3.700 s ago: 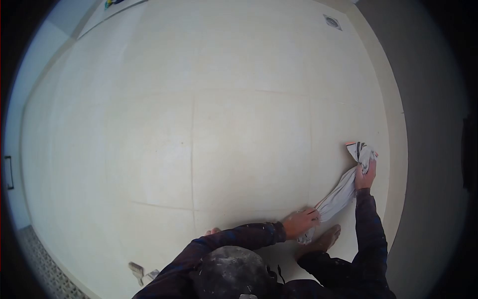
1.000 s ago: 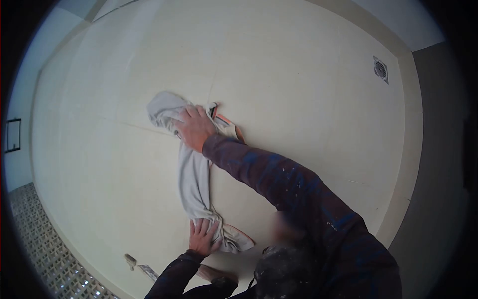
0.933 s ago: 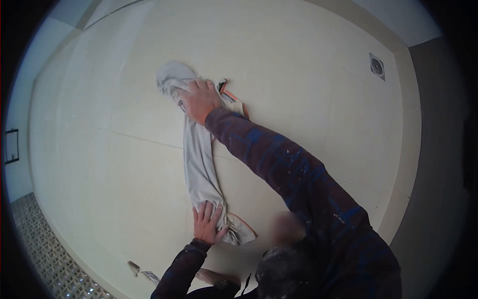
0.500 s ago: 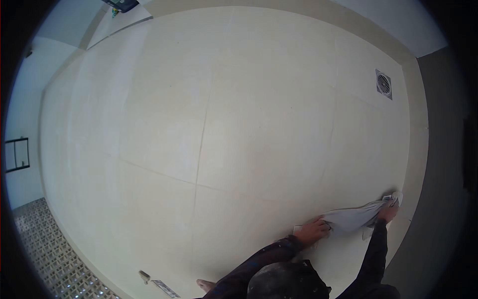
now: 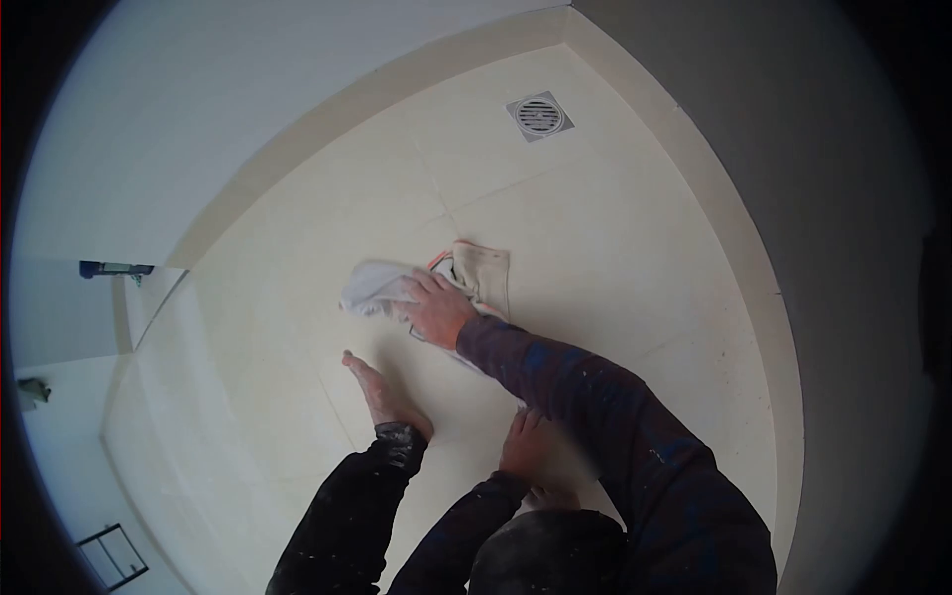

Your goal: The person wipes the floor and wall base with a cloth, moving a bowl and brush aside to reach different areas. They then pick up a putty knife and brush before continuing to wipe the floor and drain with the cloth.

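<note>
A crumpled pale cloth rag [image 5: 382, 285] lies on the light tiled floor [image 5: 327, 268]. It has a beige section with dark and orange trim at its right. My right hand [image 5: 436, 309] presses on the rag and grips it, fingers bent over the fabric. Behind my right forearm, my left hand [image 5: 526, 443] is low near my knee, its fingers closed and partly hidden. A thin pale strip of the rag shows at its fingertips. My bare foot [image 5: 382, 395] rests on the floor left of the rag.
A square metal floor drain [image 5: 540, 116] sits near the far corner. Beige skirting [image 5: 729, 238] runs along the grey wall at right. At far left are a dark blue object [image 5: 114, 269] on a ledge and a black frame [image 5: 114, 555].
My view has turned toward the drain corner. The rag and my right hand have come away from the right-hand skirting onto the open floor. My left hand is now closer to my body.
</note>
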The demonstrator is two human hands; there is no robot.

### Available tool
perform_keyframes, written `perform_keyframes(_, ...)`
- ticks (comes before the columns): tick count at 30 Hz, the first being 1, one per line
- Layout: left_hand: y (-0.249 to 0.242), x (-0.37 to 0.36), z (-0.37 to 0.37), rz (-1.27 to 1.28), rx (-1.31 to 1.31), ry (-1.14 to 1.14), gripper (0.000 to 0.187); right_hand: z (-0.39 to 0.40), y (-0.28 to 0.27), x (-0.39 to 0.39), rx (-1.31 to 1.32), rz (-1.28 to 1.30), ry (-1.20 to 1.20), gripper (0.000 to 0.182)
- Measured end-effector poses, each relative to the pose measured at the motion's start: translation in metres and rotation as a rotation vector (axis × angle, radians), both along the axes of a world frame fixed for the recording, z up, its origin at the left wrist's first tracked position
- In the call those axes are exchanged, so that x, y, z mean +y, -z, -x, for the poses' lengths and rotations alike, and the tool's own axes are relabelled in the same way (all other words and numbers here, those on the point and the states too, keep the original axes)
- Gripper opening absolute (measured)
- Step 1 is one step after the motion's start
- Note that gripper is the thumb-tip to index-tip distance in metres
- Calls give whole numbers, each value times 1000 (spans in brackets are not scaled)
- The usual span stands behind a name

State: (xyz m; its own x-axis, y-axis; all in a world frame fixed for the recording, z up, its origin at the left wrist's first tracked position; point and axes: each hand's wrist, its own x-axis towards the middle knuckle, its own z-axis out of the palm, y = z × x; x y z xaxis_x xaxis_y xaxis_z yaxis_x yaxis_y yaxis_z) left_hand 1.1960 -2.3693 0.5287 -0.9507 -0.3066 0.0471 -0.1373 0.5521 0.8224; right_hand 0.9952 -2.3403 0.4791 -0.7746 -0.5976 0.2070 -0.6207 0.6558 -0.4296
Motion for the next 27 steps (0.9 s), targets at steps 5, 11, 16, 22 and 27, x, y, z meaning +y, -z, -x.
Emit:
perform_keyframes(5, 18, 59, 26, 159, -143, 798, 62, 140, 4, 200, 138, -116, 773, 44)
perform_keyframes(11, 19, 57, 83, -109, -112, 1078, 57, 41, 7, 320, -5, -295, 854, 51)
perform_keyframes(16, 47, 11, 193, 210, 147, 308, 40, 84, -17, 186, 83, -161, 142, 50)
perform_keyframes(22, 64, 4, 291, 496, 19, -162, 45, 280, -1, 122, 173, -178, 726, 52)
perform_keyframes(27, 57, 13, 296, 533, -132, -125, 51, 277, 4, 124, 132, -292, 778, 57)
